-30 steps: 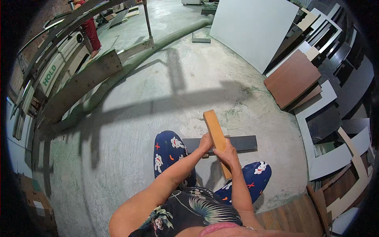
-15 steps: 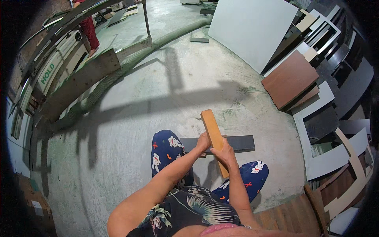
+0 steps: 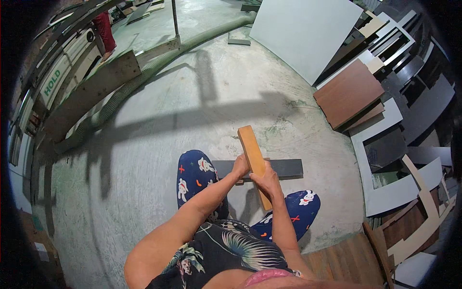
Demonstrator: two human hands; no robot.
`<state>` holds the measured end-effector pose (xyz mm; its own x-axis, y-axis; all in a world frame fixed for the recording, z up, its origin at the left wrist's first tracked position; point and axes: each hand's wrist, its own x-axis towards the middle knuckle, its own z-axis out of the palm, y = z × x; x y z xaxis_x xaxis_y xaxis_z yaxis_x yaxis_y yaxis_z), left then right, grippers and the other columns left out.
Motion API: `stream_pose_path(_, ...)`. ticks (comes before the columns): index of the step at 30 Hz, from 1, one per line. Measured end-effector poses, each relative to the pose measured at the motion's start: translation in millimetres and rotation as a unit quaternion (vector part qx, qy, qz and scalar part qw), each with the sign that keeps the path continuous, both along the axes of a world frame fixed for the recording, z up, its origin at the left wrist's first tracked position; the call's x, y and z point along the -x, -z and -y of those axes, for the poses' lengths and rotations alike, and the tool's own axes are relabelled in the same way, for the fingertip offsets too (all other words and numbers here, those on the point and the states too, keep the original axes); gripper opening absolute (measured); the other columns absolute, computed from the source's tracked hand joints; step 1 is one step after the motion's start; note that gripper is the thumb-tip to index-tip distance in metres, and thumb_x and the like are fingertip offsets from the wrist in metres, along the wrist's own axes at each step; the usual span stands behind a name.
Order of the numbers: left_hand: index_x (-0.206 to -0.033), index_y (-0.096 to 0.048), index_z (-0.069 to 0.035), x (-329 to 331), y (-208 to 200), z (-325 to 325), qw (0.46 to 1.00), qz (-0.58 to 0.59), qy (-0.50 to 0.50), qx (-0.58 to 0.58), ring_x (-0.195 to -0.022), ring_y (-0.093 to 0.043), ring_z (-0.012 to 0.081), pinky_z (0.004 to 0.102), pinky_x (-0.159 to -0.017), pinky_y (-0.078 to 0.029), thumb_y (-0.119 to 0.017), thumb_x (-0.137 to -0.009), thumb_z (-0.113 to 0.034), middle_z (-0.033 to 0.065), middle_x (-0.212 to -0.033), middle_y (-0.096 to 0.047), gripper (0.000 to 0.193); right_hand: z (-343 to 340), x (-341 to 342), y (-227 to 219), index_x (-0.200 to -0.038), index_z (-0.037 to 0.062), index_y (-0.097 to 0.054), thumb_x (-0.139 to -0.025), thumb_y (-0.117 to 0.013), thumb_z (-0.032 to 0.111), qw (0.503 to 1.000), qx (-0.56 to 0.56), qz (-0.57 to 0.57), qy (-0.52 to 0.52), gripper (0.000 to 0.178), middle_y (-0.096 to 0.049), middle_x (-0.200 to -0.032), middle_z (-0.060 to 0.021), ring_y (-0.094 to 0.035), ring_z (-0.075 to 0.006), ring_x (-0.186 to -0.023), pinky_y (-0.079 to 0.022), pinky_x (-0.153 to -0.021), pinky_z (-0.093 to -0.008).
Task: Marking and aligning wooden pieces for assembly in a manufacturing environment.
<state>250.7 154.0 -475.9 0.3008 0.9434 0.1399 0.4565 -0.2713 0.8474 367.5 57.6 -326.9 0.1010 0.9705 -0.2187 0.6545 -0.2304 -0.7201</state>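
Observation:
A long orange-brown wooden block (image 3: 252, 148) slants across the space between my knees, its far end leaning a little left. My left hand (image 3: 240, 166) is closed against its left side, with the fingertips partly hidden. From the right, my right hand (image 3: 267, 181) grips the block lower down, the thumb lying across its top. Under the block and my hands, a dark grey board (image 3: 288, 168) runs crosswise. A sliver of lighter wood shows beneath it near my left hand.
Cut panels and frames pile up at right, including a brown board (image 3: 349, 94) and a white frame (image 3: 392, 200). A large white panel (image 3: 305, 36) stands at the back. A ribbed hose (image 3: 127, 98) runs beside a machine (image 3: 91, 94) at left, where another person's leg (image 3: 104, 33) shows.
The whole view has shifted slightly, so everything sits a little further left and up. Both hands keep their grip on the wooden block, which stays over the dark board.

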Motion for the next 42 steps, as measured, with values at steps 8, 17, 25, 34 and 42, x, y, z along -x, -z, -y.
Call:
stream_pose_path(8, -0.101, -0.066, -0.003, -3, -8, 2, 0.999, 0.002, -0.003, -0.044, -0.092, -0.066, 0.0412, 0.0465, -0.075, -0.053, -0.069, -0.08, -0.027, 0.023, -0.098, -0.067, 0.032, 1, -1, 1, -0.13, 0.0029, -0.049, -0.074, -0.075, 0.03, 1.0, -0.027, 0.001, -0.005, 0.068, -0.063, -0.118, -0.0255, -0.06, -0.0405, -0.112, -0.048, -0.096, -0.0447)
stream_pose_path(17, -0.117, -0.063, -0.009, -1, -15, 1, 0.999, -0.02, 0.012, 0.032, -0.106, -0.063, 0.0395, 0.0464, -0.086, -0.052, -0.064, -0.087, -0.035, 0.0202, -0.113, -0.066, 0.04, -5, -4, 9, -0.134, 0.0052, -0.047, -0.074, -0.072, 0.032, 1.0, -0.012, -0.011, 0.0, 0.07, -0.063, -0.12, -0.0253, -0.059, -0.0421, -0.114, -0.047, -0.096, -0.0469)
stream_pose_path(25, -0.118, -0.062, -0.008, 1, -4, 0, 0.998, -0.02, 0.024, 0.046, -0.108, -0.062, 0.0396, 0.0466, -0.087, -0.051, -0.066, -0.085, -0.035, 0.0204, -0.114, -0.066, 0.043, 0, -3, 10, -0.131, 0.0046, -0.048, -0.074, -0.072, 0.032, 1.0, -0.028, -0.009, -0.004, 0.068, -0.063, -0.117, -0.0267, -0.059, -0.0429, -0.113, -0.047, -0.096, -0.0474)
stream_pose_path(34, -0.11, -0.065, -0.005, 2, -1, -4, 0.997, -0.022, 0.056, 0.057, -0.102, -0.063, 0.0416, 0.0466, -0.083, -0.051, -0.07, -0.079, -0.033, 0.0231, -0.109, -0.066, 0.042, 1, -4, 11, -0.128, 0.0052, -0.053, -0.074, -0.071, 0.03, 0.999, -0.036, -0.038, 0.014, 0.062, -0.064, -0.117, -0.0254, -0.059, -0.0426, -0.112, -0.048, -0.095, -0.0467)
stream_pose_path(42, -0.115, -0.057, -0.005, 2, -9, -13, 0.994, 0.055, 0.027, 0.086, -0.094, -0.066, 0.0402, 0.0445, -0.079, -0.052, -0.067, -0.084, -0.024, 0.0209, -0.1, -0.069, 0.038, -8, -25, 23, -0.121, 0.0037, -0.058, -0.073, -0.074, 0.034, 0.996, -0.034, -0.046, 0.065, 0.059, -0.066, -0.11, -0.0242, -0.062, -0.041, -0.107, -0.05, -0.089, -0.045)
